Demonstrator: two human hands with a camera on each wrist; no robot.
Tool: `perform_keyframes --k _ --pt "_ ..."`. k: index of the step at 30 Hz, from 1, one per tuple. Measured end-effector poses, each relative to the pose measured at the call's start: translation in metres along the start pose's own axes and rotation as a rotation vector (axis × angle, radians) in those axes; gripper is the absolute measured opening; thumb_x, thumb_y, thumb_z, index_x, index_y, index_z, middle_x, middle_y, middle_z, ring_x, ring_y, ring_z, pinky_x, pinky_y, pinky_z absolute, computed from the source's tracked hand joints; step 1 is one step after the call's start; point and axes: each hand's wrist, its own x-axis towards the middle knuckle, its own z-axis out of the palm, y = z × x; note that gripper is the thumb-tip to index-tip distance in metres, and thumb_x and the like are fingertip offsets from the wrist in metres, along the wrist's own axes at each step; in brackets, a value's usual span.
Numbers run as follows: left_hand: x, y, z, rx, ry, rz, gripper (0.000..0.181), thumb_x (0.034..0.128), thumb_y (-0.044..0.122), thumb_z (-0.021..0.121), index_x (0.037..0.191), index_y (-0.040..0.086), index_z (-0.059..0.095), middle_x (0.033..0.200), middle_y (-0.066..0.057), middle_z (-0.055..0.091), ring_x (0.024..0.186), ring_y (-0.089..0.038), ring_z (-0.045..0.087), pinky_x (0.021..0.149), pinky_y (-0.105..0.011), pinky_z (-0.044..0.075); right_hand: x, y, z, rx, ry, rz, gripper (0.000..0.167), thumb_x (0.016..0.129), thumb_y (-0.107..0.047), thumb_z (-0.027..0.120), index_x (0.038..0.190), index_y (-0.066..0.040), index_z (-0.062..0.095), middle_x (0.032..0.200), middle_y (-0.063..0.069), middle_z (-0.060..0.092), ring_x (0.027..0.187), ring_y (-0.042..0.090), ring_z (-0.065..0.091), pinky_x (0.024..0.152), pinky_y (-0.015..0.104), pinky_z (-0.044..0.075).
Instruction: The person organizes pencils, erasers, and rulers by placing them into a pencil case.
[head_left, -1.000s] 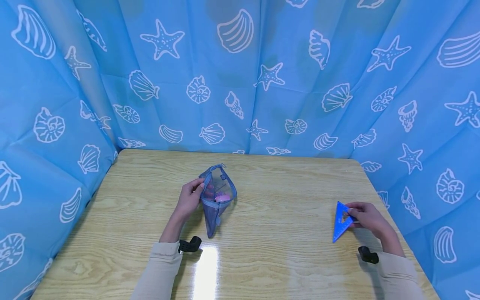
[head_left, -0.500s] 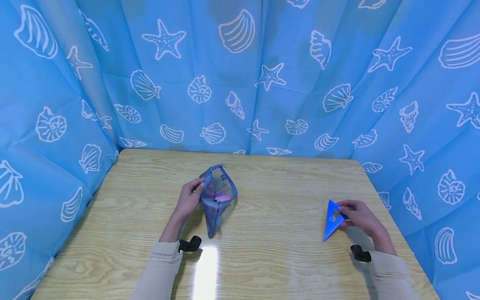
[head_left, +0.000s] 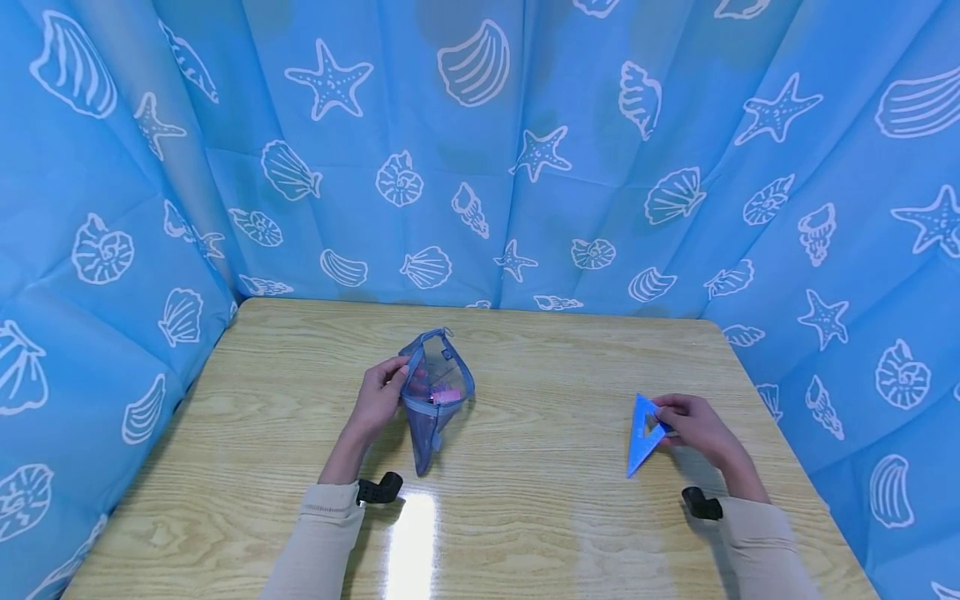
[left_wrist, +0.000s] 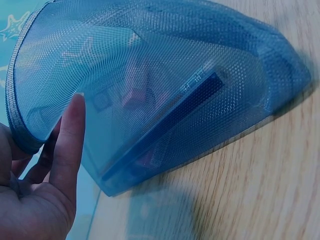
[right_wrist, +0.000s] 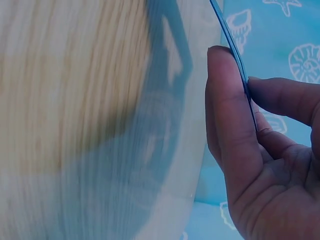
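A blue mesh zipper pouch (head_left: 423, 429) stands with its mouth spread wide on the left half of the table. My left hand (head_left: 377, 398) pinches the left edge of its mouth between thumb and fingers. Inside it lie a pink item (head_left: 446, 396) and, seen through the mesh in the left wrist view, a long dark blue bar (left_wrist: 165, 125); their kinds are unclear. To the right, apart from the pouch, my right hand (head_left: 693, 427) pinches a blue triangular set square (head_left: 639, 442) by its edge. The right wrist view shows that set square edge-on between thumb and fingers.
The wooden table (head_left: 525, 517) has a bright glare streak near its front. A blue curtain (head_left: 570, 208) printed with shells and starfish hangs behind it and along both sides. Black wrist cameras sit on both cuffs.
My right hand has moved left across the table with the set square, closer to the pouch. The left hand and the pouch have stayed in place.
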Motion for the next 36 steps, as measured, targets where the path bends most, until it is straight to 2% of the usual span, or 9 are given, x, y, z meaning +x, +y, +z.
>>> perform_keyframes --k 3,8,15,20,26,36 --pt "0.0 0.0 0.0 0.012 0.005 -0.003 0.034 0.111 0.012 0.04 0.136 -0.002 0.059 0.122 -0.025 0.066 0.104 -0.03 0.064 0.073 -0.02 0.057 0.003 -0.003 0.004 -0.001 0.004 0.005 0.041 0.108 -0.011 0.045 0.137 0.018 0.045 0.11 0.024 0.063 0.083 0.014 0.066 0.072 0.034 0.064" --pt "0.0 0.002 0.0 0.014 0.008 -0.008 0.034 0.1109 0.011 0.041 0.134 -0.002 0.06 0.121 -0.025 0.066 0.103 -0.032 0.066 0.072 -0.021 0.057 0.007 -0.007 0.009 0.008 0.004 0.014 0.041 0.108 -0.012 0.045 0.138 0.016 0.046 0.113 0.023 0.063 0.085 0.014 0.065 0.074 0.033 0.064" --pt "0.0 0.002 0.0 0.015 0.009 -0.006 0.034 0.111 0.011 0.04 0.134 -0.002 0.06 0.121 -0.025 0.066 0.102 -0.032 0.068 0.072 -0.021 0.057 0.011 -0.012 0.017 0.067 -0.015 -0.033 0.04 0.108 -0.01 0.046 0.136 0.018 0.046 0.111 0.023 0.064 0.085 0.011 0.066 0.073 0.033 0.064" --pt "0.0 0.002 0.0 0.015 0.008 0.003 0.034 0.1109 0.012 0.04 0.134 -0.003 0.06 0.12 -0.026 0.066 0.101 -0.032 0.069 0.071 -0.021 0.057 0.014 -0.015 0.023 0.089 -0.018 -0.037 0.039 0.108 -0.011 0.046 0.136 0.017 0.047 0.109 0.02 0.064 0.083 0.01 0.065 0.072 0.033 0.063" --pt "0.001 0.001 -0.001 0.015 0.015 -0.004 0.034 0.1109 0.011 0.04 0.135 -0.003 0.06 0.121 -0.025 0.066 0.1 -0.028 0.066 0.071 -0.021 0.057 0.019 -0.017 0.029 0.098 -0.014 -0.04 0.038 0.108 -0.01 0.046 0.136 0.016 0.047 0.11 0.021 0.063 0.081 0.01 0.065 0.072 0.033 0.063" --pt "-0.001 0.002 -0.002 0.007 0.009 -0.009 0.034 0.1112 0.013 0.04 0.135 -0.002 0.06 0.121 -0.025 0.066 0.1 -0.03 0.067 0.072 -0.022 0.058 0.021 -0.026 0.039 0.105 -0.017 -0.042 0.039 0.109 -0.012 0.045 0.138 0.015 0.046 0.114 0.022 0.061 0.083 0.011 0.064 0.074 0.035 0.064"
